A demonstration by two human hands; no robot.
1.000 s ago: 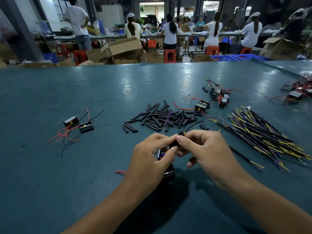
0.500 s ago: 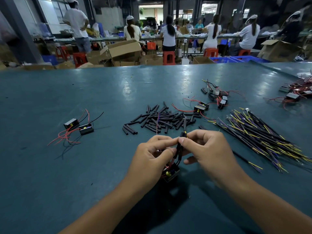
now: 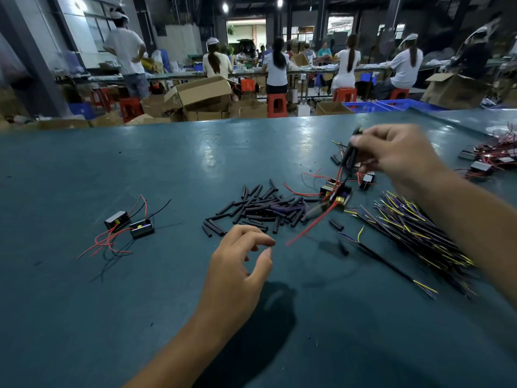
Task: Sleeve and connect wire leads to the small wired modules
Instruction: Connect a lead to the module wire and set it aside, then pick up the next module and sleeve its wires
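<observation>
A black sleeved lead [image 3: 350, 152] is pinched between the fingertips of the right hand [image 3: 397, 155], raised over the far right of the matte teal table [image 3: 140, 169]. From it a small boxy module [image 3: 340, 198] with a yellow part hangs, apparently clear of the surface, though motion blur leaves this uncertain; a red wire [image 3: 310, 226] trails from it. The left hand [image 3: 237, 273] is held near the middle, fingers loosely curled, nothing gripped. A heap of short black tube sleeves [image 3: 263, 210] lies between the hands. A sheaf of thin black, yellow and purple wires [image 3: 419, 233] is spread at the right. Two modules with red leads [image 3: 130, 224] are seen at the left.
</observation>
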